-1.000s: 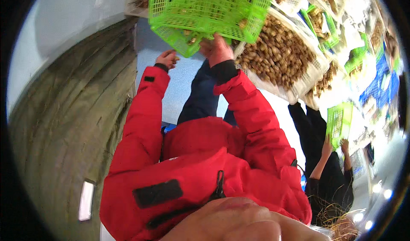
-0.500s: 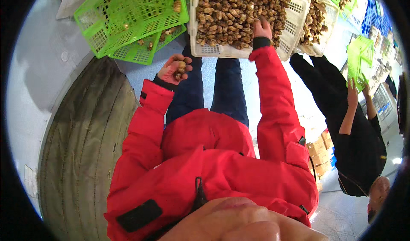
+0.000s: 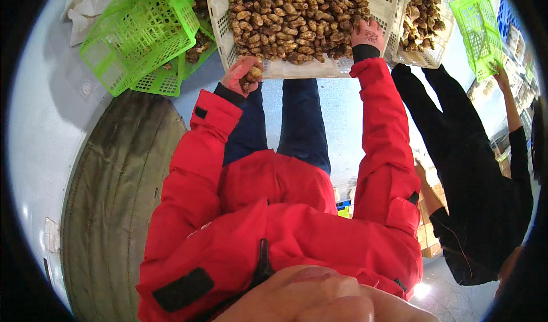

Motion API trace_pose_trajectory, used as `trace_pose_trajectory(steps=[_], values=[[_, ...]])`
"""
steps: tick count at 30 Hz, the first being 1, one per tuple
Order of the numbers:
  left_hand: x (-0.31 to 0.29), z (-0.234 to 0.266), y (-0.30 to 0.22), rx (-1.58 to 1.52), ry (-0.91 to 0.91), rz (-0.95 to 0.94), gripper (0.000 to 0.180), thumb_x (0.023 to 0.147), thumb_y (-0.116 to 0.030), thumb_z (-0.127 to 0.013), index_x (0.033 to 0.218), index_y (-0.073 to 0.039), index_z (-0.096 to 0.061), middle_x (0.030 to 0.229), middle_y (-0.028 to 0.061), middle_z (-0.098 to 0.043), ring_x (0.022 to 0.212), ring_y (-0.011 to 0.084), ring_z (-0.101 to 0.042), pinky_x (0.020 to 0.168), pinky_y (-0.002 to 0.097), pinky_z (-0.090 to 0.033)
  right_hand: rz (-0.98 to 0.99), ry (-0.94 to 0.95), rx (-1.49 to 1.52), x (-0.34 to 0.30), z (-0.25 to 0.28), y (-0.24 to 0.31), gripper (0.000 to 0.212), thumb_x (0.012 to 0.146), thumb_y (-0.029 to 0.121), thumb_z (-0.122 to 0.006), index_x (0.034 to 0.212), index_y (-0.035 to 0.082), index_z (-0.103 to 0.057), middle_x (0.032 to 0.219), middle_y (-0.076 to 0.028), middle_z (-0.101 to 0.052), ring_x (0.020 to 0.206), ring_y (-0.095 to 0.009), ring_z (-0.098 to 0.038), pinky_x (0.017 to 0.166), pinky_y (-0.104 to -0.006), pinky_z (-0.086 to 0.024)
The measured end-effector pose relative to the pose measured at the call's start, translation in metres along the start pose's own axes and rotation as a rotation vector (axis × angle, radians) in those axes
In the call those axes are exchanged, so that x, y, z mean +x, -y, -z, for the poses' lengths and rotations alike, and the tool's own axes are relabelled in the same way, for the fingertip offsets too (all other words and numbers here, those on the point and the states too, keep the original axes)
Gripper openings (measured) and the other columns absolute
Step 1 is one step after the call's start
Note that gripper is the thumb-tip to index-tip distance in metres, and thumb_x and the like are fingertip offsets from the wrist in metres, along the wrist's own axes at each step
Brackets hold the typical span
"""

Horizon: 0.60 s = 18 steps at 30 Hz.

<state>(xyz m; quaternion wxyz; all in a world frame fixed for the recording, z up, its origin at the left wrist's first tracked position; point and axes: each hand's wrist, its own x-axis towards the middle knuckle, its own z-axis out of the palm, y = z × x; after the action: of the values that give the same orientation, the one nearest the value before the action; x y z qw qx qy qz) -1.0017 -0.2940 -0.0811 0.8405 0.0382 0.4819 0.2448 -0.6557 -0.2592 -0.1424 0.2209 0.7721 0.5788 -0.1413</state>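
Observation:
Small brown, rounded, striped bulb-like pieces (image 3: 285,28) fill a white plastic crate (image 3: 279,69) in front of me; their exact kind I cannot make out. My left hand (image 3: 238,76) is closed around a few bulb-like pieces (image 3: 251,79) at the crate's near left corner. At the right edge of the heap, my right hand (image 3: 370,35) has its fingers bent down against the pieces. Its fingertips are hidden, so what they grip does not show.
Green perforated crates (image 3: 137,42) are stacked at left, above a quilted olive-green cover (image 3: 123,208). Another white crate (image 3: 425,56) of brown pieces adjoins mine at right. Beyond it a person in black (image 3: 465,145) has a hand at a green crate (image 3: 479,33).
My left hand has come up to the crate's near corner, still holding pieces. My right hand has shifted right along the heap. The person in black now has one arm lowered.

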Motion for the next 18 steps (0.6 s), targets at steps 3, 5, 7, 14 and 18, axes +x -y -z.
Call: trace_pose_trajectory(steps=[3,5,7,14,18], values=[[0.008,-0.007,0.005,-0.070,0.006,0.052,0.022,0.081,-0.026,-0.053,0.093,-0.008,-0.050,0.076,0.0039,-0.052,0.059,0.0104,-0.050,0.044,0.0184,-0.040,0.175,-0.210,0.383,0.022,0.003,0.026,0.028,0.073,0.021,-0.052,0.101,0.020,-0.055,0.105,-0.009,-0.052,0.093,-0.028,-0.051,0.077,-0.0388,-0.044],[0.012,-0.019,0.003,-0.090,-0.014,0.119,0.021,0.081,-0.022,-0.053,0.095,-0.007,-0.049,0.080,0.0055,-0.053,0.063,0.0129,-0.053,0.045,0.0200,-0.042,0.328,-0.238,0.365,0.043,-0.013,0.050,0.027,0.073,0.017,-0.051,0.100,0.020,-0.055,0.103,-0.008,-0.053,0.091,-0.026,-0.052,0.075,-0.0387,-0.045],[0.016,-0.036,0.003,-0.094,-0.083,0.167,0.019,0.081,-0.016,-0.053,0.096,-0.006,-0.049,0.084,0.0068,-0.052,0.068,0.0157,-0.053,0.047,0.0219,-0.044,0.399,-0.239,0.132,0.061,-0.018,0.067,0.029,0.074,0.011,-0.050,0.100,0.021,-0.055,0.101,-0.005,-0.053,0.090,-0.025,-0.053,0.072,-0.0374,-0.046],[0.040,-0.042,0.022,-0.043,-0.040,0.162,0.013,0.078,-0.016,-0.055,0.086,-0.007,-0.050,0.075,0.0051,-0.053,0.064,0.0132,-0.052,0.044,0.0214,-0.042,0.259,0.075,0.017,0.100,-0.044,0.064,0.024,0.079,0.015,-0.051,0.103,0.016,-0.054,0.101,-0.011,-0.051,0.087,-0.026,-0.054,0.062,-0.0386,-0.049],[0.036,-0.047,0.017,0.043,-0.092,0.219,0.015,0.079,-0.020,-0.054,0.084,-0.007,-0.050,0.071,0.0041,-0.052,0.061,0.0105,-0.051,0.042,0.0201,-0.039,0.478,-0.010,-0.268,0.078,-0.007,0.070,0.021,0.081,0.016,-0.049,0.101,0.015,-0.055,0.101,-0.012,-0.050,0.089,-0.026,-0.053,0.068,-0.0381,-0.048]])
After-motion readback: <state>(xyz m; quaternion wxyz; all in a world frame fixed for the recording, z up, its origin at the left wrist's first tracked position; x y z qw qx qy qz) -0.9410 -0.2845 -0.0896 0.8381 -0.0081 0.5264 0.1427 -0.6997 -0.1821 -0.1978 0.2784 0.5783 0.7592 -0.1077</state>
